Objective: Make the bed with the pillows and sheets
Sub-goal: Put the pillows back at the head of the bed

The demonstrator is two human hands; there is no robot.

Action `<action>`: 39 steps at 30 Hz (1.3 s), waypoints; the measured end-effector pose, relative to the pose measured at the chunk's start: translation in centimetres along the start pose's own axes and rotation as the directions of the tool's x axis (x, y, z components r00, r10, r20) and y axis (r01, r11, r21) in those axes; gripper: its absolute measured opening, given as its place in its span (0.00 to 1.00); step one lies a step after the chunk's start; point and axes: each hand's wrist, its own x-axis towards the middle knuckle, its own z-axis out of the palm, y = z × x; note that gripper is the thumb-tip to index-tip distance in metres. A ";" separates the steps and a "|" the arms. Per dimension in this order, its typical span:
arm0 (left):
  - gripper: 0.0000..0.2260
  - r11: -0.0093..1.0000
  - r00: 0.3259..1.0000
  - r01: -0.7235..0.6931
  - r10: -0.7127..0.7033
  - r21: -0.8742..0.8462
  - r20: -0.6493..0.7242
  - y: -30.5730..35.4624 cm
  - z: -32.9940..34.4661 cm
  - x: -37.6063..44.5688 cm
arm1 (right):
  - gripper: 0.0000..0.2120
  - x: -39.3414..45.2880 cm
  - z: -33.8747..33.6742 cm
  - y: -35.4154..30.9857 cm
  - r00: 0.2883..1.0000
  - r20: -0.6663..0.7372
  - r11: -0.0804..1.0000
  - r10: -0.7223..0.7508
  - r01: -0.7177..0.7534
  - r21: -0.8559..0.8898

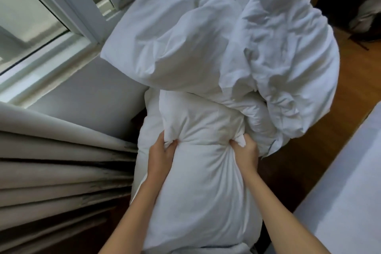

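A white pillow (pixel 202 187) lies lengthwise in the middle of the view, below a crumpled heap of white duvet and sheets (pixel 237 43). My left hand (pixel 162 150) grips a bunch of the pillow's fabric on its left side. My right hand (pixel 245 150) grips a bunch of the fabric on its right side, and the cloth is drawn into tight folds between the two hands. The far end of the pillow is hidden under the duvet. A corner of the bed's white mattress (pixel 350 181) shows at the lower right.
A window with a white frame (pixel 68 16) fills the upper left. Folded beige curtains (pixel 51 161) hang at the left, close to the pillow. Wooden floor (pixel 309 146) runs between the heap and the bed. Dark furniture (pixel 360 6) stands at the top right.
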 end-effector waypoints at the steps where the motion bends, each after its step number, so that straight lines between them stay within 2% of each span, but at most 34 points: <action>1: 0.05 0.999 0.999 -0.032 0.032 -0.006 -0.022 1.1 -0.5 -0.5 | 0.11 -0.3 -0.5 -0.5 0.999 -0.029 0.999 -0.031 0.032 0.020; 3: 0.02 0.991 0.989 -0.131 0.129 -0.027 -0.069 3.4 -1.6 -1.3 | 0.18 -0.9 -1.8 -2.0 0.994 -0.079 0.992 -0.076 0.083 0.090; 5: 0.07 0.974 0.973 -0.213 0.205 -0.076 -0.106 5.6 -2.5 -2.0 | 0.21 -1.8 -3.2 -3.7 0.988 -0.113 0.979 -0.101 0.119 0.164; 8: 0.15 0.946 0.954 -0.287 0.268 -0.149 -0.132 7.8 -3.5 -3.2 | 0.22 -3.4 -5.3 -5.6 0.979 -0.162 0.959 -0.122 0.159 0.235; 11: 0.16 0.920 0.929 -0.357 0.333 -0.158 -0.164 9.0 -4.8 -4.7 | 0.22 -5.6 -6.9 -6.9 0.970 -0.205 0.938 -0.130 0.187 0.292; 14: 0.16 0.906 0.924 -0.367 0.330 -0.210 -0.193 9.3 -6.3 -6.9 | 0.22 -7.8 -7.8 -7.8 0.958 -0.227 0.913 -0.174 0.243 0.326; 20: 0.19 0.899 0.928 -0.319 0.231 -0.300 -0.293 7.4 -9.2 -12.4 | 0.21 -12.0 -8.0 -8.9 0.946 -0.222 0.893 -0.238 0.303 0.332; 25: 0.13 0.883 0.913 -0.328 0.203 -0.337 -0.355 4.7 -11.6 -15.9 | 0.20 -16.2 -8.1 -9.4 0.923 -0.250 0.883 -0.292 0.361 0.300; 30: 0.09 0.882 0.922 -0.319 0.205 -0.346 -0.328 2.2 -14.3 -18.5 | 0.20 -21.7 -7.0 -7.7 0.911 -0.330 0.888 -0.250 0.351 0.298; 35: 0.09 0.886 0.946 -0.315 0.264 -0.341 -0.189 0.0 -15.3 -21.5 | 0.19 -27.5 -7.0 -5.4 0.884 -0.442 0.914 -0.154 0.297 0.275; 39: 0.06 0.858 0.927 -0.368 0.369 -0.357 -0.070 0.1 -15.0 -23.7 | 0.17 -31.4 -8.6 -2.8 0.833 -0.548 0.936 -0.077 0.249 0.247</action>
